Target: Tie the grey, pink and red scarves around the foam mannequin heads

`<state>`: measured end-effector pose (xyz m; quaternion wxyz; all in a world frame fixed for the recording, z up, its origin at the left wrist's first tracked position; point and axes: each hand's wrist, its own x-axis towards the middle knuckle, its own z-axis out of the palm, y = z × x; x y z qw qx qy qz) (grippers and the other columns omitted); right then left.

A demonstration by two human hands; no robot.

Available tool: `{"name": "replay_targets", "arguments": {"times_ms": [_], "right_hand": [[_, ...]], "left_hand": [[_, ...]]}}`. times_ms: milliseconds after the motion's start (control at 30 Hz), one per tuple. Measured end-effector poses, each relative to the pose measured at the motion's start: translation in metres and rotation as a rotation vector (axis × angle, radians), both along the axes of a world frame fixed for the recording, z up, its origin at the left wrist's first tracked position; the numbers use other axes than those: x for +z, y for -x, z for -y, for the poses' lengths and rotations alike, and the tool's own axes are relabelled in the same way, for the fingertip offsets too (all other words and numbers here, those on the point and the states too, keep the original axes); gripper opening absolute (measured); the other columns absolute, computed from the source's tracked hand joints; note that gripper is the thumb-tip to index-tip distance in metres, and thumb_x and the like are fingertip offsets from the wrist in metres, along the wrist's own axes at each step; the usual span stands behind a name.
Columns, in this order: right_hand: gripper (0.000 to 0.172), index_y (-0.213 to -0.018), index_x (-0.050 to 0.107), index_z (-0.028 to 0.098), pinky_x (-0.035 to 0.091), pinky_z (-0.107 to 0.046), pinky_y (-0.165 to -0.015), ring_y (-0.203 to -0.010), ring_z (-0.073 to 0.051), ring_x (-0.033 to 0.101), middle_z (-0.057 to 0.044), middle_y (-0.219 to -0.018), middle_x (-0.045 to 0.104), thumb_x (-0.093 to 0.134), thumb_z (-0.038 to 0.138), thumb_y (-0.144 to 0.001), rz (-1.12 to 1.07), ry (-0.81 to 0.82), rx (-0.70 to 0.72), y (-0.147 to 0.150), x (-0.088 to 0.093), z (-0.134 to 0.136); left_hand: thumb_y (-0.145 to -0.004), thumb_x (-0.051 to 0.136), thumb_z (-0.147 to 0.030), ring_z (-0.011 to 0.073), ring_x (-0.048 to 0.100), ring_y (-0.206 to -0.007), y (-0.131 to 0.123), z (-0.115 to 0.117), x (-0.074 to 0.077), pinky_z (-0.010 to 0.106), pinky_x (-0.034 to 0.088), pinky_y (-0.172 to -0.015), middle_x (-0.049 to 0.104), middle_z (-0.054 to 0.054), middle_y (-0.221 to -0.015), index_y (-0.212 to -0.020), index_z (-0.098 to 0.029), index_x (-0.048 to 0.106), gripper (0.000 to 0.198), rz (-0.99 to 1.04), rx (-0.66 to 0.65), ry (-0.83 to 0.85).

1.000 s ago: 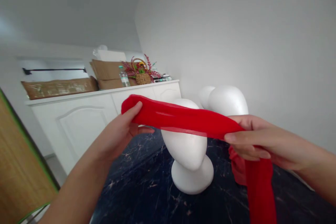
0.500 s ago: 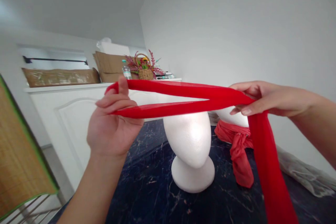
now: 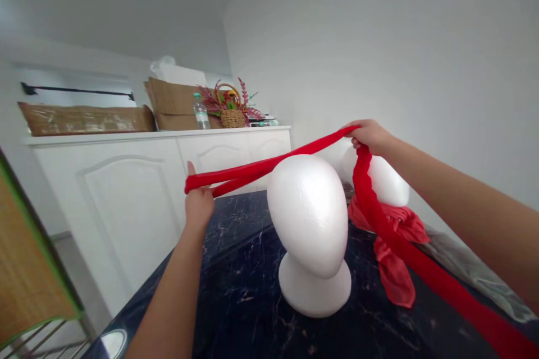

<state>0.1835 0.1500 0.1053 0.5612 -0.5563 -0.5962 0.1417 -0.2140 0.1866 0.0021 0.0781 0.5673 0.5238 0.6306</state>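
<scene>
A long red scarf (image 3: 256, 169) is stretched between my two hands, behind the white foam mannequin head (image 3: 307, 210). My left hand (image 3: 199, 205), on the left, is closed on the scarf's looped end. Higher up on the right, my right hand (image 3: 367, 133) grips both strands together. From there the scarf's loose tail hangs and trails toward the lower right. The foam head stands upright on the dark marbled table. Behind it to the right is a second white foam head (image 3: 389, 182) with a coral scarf (image 3: 393, 269) tied around its lower part.
The dark marbled table (image 3: 240, 291) spreads beneath the heads. Grey fabric (image 3: 471, 269) lies along its right side by the wall. Farther back, a white cabinet (image 3: 126, 185) carries cardboard boxes, a water bottle (image 3: 201, 112) and a flower basket (image 3: 233, 118). A rack with a yellowish mat (image 3: 29, 280) stands at left.
Both hands have moved forward, away from me, carrying the scarf from in front of the foam head to behind it. My right hand has risen, and the tail now slants to the lower right.
</scene>
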Motion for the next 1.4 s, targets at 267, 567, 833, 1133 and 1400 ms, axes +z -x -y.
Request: {"name": "replay_targets", "arguments": {"times_ms": [267,567,833,1133,1400], "right_hand": [[0.019,-0.084,0.07,0.014,0.037,-0.024,-0.046,-0.045,-0.013,0.048,0.004,-0.046,0.051,0.065,0.014,-0.066,0.517,0.301,0.116,-0.032,-0.06,0.005],[0.008,-0.061,0.07,0.016,0.035,-0.028,-0.062,-0.064,-0.018,0.054,-0.001,-0.058,0.059,0.063,0.014,-0.063,0.99,0.402,0.227,-0.034,-0.118,0.047],[0.029,-0.081,0.074,0.015,0.032,-0.021,-0.043,-0.045,-0.008,0.041,0.003,-0.058,0.059,0.073,0.043,-0.077,0.379,0.925,0.706,0.013,-0.152,0.089],[0.019,-0.095,0.069,0.006,0.059,-0.022,-0.074,-0.072,-0.015,0.072,-0.01,-0.08,0.072,0.054,0.019,-0.093,-0.646,1.021,0.75,0.073,-0.187,0.131],[0.023,-0.098,0.068,0.01,0.056,-0.03,-0.088,-0.095,-0.018,0.07,-0.013,-0.103,0.072,0.049,0.021,-0.093,-0.657,0.894,0.766,0.083,-0.194,0.159]], "left_hand": [[-0.078,0.056,-0.012,0.0382,0.068,-0.101,0.003,-0.019,-0.031,0.046,0.051,-0.086,0.073,0.022,-0.101,-0.127,-0.011,0.064,0.049,-0.822,0.094,0.687],[-0.066,0.081,-0.043,0.0112,0.05,-0.05,0.022,0.036,-0.047,0.019,0.033,-0.044,0.066,0.0,-0.071,-0.136,-0.023,0.055,0.077,-0.624,-1.256,1.065],[-0.084,0.064,-0.06,0.0183,0.068,-0.089,-0.021,0.08,-0.118,0.019,0.052,-0.067,0.071,0.014,-0.11,-0.127,-0.015,0.063,0.062,0.01,-1.506,0.854],[-0.073,0.082,-0.037,0.0291,0.067,-0.108,-0.09,0.141,-0.105,0.039,0.051,-0.099,0.072,0.015,-0.115,-0.11,-0.013,0.072,0.045,0.047,-1.207,0.731],[-0.063,0.084,-0.03,0.0216,0.066,-0.069,-0.117,0.153,-0.112,0.03,0.053,-0.064,0.073,0.005,-0.072,-0.087,-0.012,0.073,0.032,0.016,-0.915,0.703]]}}
